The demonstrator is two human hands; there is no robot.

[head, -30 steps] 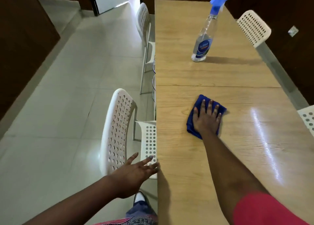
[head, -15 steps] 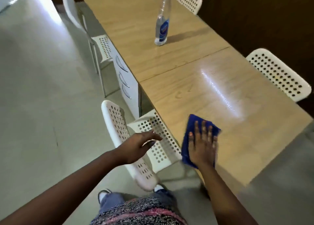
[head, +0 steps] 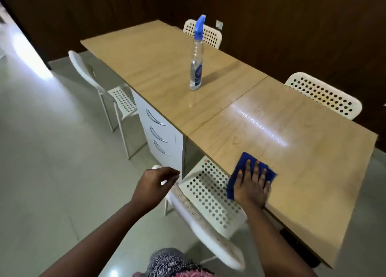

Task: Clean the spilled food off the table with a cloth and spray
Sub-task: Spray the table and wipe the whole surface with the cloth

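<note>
Wooden table (head: pixel 302 172) gleams wet; right hand (head: pixel 251 184) presses flat, fingers spread, on the blue cloth (head: pixel 243 161) at its near edge to wipe. Left hand (head: pixel 153 184) hangs loosely curled, empty. Spray bottle (head: pixel 196 55) stands upright, well apart, parked clear of the wiping

Wooden surface (head: pixel 292 161): blue cloth (head: pixel 242 168) flat at 5 o'clock edge, spray bottle (head: pixel 196 67) upright toward 12.

Our right hand (head: pixel 252 184) lies flat, palm down, fingers straight and slightly spread, arm stretched forward. Our left hand (head: pixel 153 185) hangs in the air, fingers loosely curled, holding nothing.
</note>
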